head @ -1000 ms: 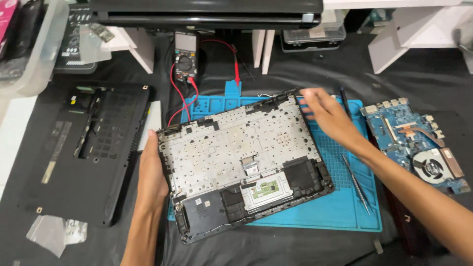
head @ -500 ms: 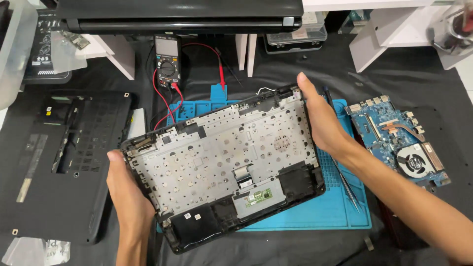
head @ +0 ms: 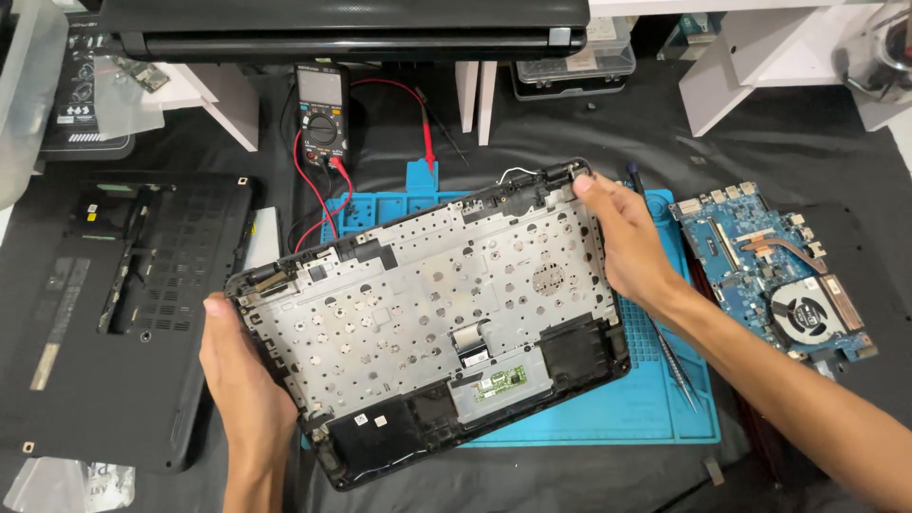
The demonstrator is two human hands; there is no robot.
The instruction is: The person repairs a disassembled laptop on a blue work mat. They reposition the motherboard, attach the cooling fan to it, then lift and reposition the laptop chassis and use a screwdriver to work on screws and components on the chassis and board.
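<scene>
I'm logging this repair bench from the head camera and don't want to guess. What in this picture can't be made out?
Head view only:
- Underside of the laptop shell: faces down, hidden by its own body.
- Left hand fingers: tucked under the shell's edge.
- Blue mat: mostly covered by the shell.
- Tweezers: upper part hidden by the right hand.
- Closed laptop: cut off by the top edge.
- Multimeter screen: too small to read.

Laptop palmrest shell [head: 427, 323] up off the blue mat [head: 627, 408], inside face showing: silver perforated keyboard plate, black plastic frame, small green board near the front edge. It's tilted, far-right corner high, gripped at both short sides.
</scene>
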